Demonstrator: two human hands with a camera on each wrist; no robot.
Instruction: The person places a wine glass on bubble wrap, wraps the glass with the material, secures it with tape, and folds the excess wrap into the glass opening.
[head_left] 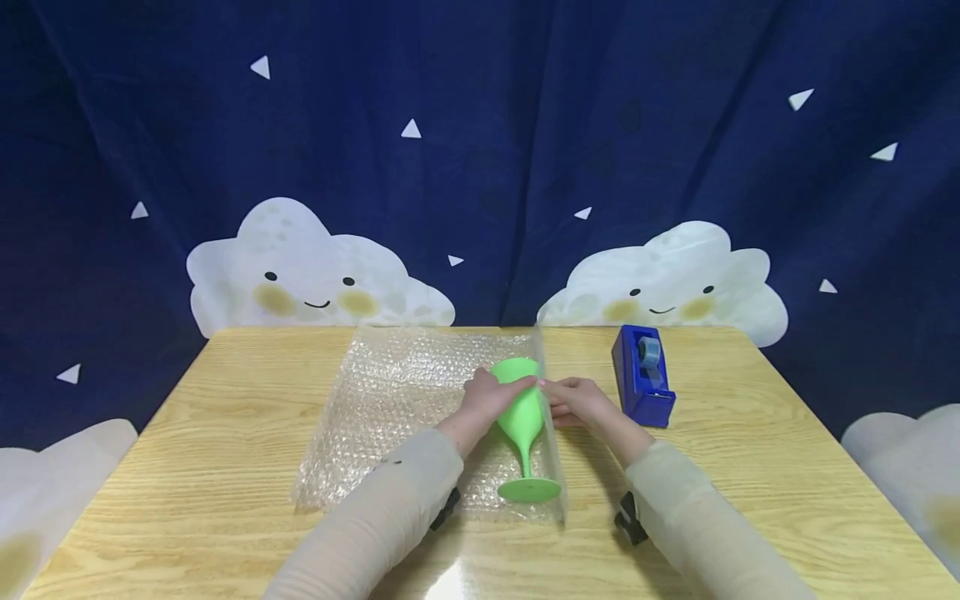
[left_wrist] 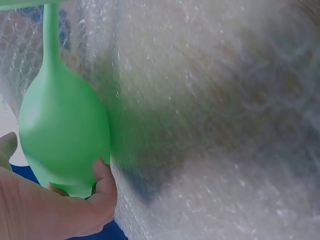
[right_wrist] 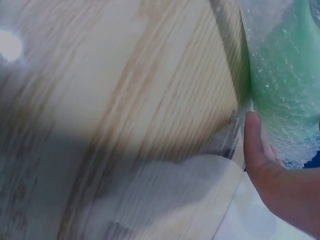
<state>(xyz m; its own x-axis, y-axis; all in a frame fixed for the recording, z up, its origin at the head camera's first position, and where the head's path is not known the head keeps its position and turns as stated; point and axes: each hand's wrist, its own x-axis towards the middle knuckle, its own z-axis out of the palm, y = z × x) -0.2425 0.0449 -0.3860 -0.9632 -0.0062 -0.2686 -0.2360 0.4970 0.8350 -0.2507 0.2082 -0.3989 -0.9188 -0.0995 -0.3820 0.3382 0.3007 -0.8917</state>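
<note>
A light green plastic goblet [head_left: 523, 417] lies on its side on a sheet of clear bubble wrap [head_left: 397, 392], its rim toward the back and its round foot toward the front. My left hand [head_left: 483, 402] grips the bowl near the rim, with fingers around it in the left wrist view. The right edge of the sheet stands raised along the goblet. That edge is pinched near the rim by my right hand [head_left: 583, 404], its thumb on the goblet side and its fingers outside. In the right wrist view, the green bowl shows through the bubble wrap [right_wrist: 280, 90].
A blue tape dispenser [head_left: 637, 392] with a roll of clear tape stands to the right of my right hand. Everything rests on a light wooden table [head_left: 187, 475]. Behind it hangs a dark blue curtain [head_left: 480, 192] with clouds and white triangles.
</note>
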